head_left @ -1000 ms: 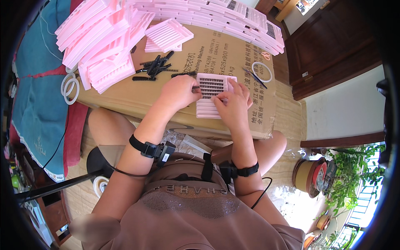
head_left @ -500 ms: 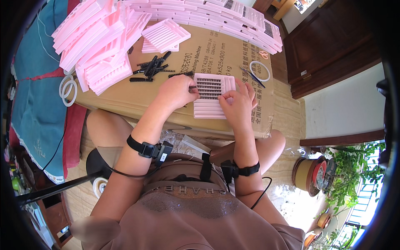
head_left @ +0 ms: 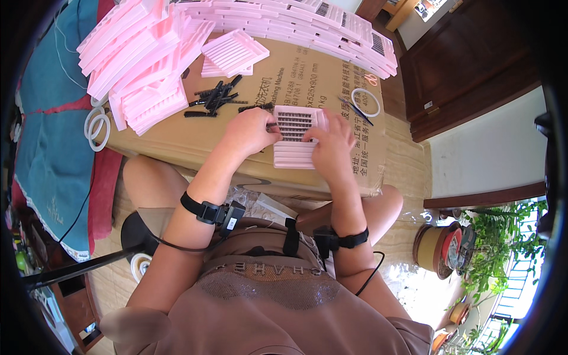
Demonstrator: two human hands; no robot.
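A pink slotted tray [head_left: 295, 156] lies on the cardboard box, its upper slots filled with rows of black false eyelashes [head_left: 294, 123] and its lower slots bare. My left hand [head_left: 251, 129] is closed at the tray's left edge, pinching a short dark lash strip [head_left: 271, 125] between thumb and fingers. My right hand [head_left: 333, 142] curls over the tray's right side, gripping there, with one fingertip pressed on the right end of the lash rows. Beyond my left hand is a pile of black lash strips [head_left: 216, 96].
Stacked pink trays [head_left: 127, 44] lean at the left, with more along the back [head_left: 284, 22]. Two loose trays [head_left: 235, 52] lie between. White rings [head_left: 97, 131] hang at the box's left edge. Another ring [head_left: 365, 102], a dark pen-like tool [head_left: 362, 115] and scissors [head_left: 371, 79] lie right.
My right hand has slid slightly left across the tray, its fingertip now further over the lash rows. My left hand has stayed nearly still with the strip.
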